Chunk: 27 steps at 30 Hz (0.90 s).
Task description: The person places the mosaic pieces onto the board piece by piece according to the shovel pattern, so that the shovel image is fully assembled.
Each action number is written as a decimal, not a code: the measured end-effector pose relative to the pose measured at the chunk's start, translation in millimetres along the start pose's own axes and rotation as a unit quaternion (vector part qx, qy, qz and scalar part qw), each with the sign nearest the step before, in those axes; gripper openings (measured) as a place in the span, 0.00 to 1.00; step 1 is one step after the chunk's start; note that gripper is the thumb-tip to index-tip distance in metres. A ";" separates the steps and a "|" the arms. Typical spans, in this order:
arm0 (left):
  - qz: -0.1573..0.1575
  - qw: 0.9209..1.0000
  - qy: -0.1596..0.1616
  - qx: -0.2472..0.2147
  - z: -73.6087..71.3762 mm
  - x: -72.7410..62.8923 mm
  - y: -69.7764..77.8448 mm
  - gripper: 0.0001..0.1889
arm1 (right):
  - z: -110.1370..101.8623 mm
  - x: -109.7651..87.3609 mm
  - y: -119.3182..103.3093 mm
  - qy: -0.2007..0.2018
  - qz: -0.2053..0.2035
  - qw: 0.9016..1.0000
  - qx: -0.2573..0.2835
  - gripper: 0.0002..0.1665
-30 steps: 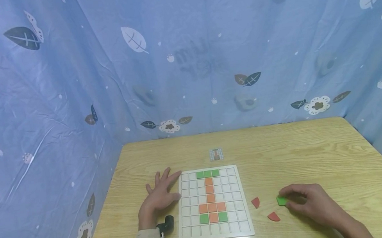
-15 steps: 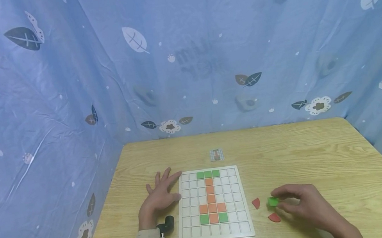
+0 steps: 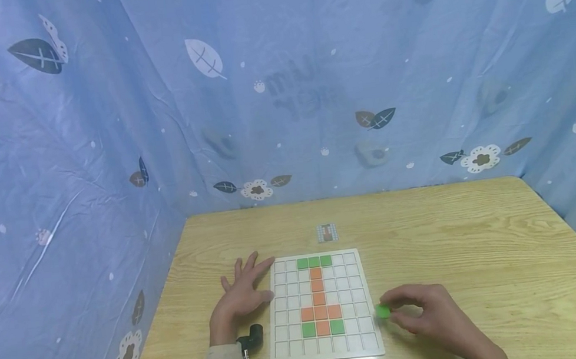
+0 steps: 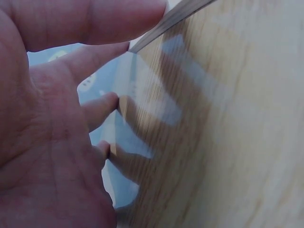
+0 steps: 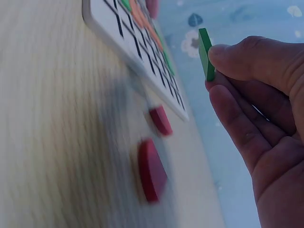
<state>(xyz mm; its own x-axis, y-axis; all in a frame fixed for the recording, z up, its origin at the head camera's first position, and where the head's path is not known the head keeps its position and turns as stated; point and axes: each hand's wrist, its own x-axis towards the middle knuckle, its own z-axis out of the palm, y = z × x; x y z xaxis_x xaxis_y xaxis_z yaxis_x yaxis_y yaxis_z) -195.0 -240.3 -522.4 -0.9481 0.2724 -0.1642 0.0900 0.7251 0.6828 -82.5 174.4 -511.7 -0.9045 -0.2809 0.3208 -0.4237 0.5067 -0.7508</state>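
My right hand (image 3: 434, 315) pinches a thin green square tile (image 3: 382, 311) between thumb and fingers, just over the right edge of the white grid board (image 3: 291, 351). In the right wrist view the tile (image 5: 206, 56) is held above the table, tilted on edge. My left hand (image 3: 243, 294) lies at the board's left side with fingers spread; its thumb and index finger touch the edge. Orange tiles (image 3: 319, 298) form a column with a short crossbar on the board. Green tiles (image 3: 314, 262) fill part of the top row, and two more flank the column's lower end.
Two red quarter-circle pieces, one nearer (image 5: 152, 171) and one farther (image 5: 161, 120), lie on the table by the board; my right hand hides them in the head view. A small picture card (image 3: 327, 233) lies behind the board. Blue curtains (image 3: 277, 86) enclose the table.
My right hand has carried the green tile leftward from the table, past the red pieces, to the board's right edge. The left hand has stayed in place.
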 end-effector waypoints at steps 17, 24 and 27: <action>-0.002 1.000 0.001 -0.003 0.0 0.0 1.4 0.44 | 45.0 14.5 -16.2 -0.030 -0.085 0.996 0.027 0.21; -0.007 1.000 0.005 -0.005 1.1 -0.3 2.2 0.44 | 62.4 16.9 -19.5 -0.049 -0.088 0.993 0.063 0.18; -0.008 1.000 0.005 -0.005 1.5 -0.3 1.9 0.44 | 69.2 16.2 -23.3 -0.064 -0.064 0.992 0.085 0.16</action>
<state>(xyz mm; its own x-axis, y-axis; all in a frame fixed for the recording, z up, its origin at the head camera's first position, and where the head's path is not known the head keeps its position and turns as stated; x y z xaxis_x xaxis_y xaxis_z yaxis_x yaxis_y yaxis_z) -194.1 -238.0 -522.1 -0.9525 0.2541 -0.1677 0.0720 0.7232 0.6869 -84.0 101.7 -529.0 -0.8252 -0.4416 0.3522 -0.5109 0.3177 -0.7988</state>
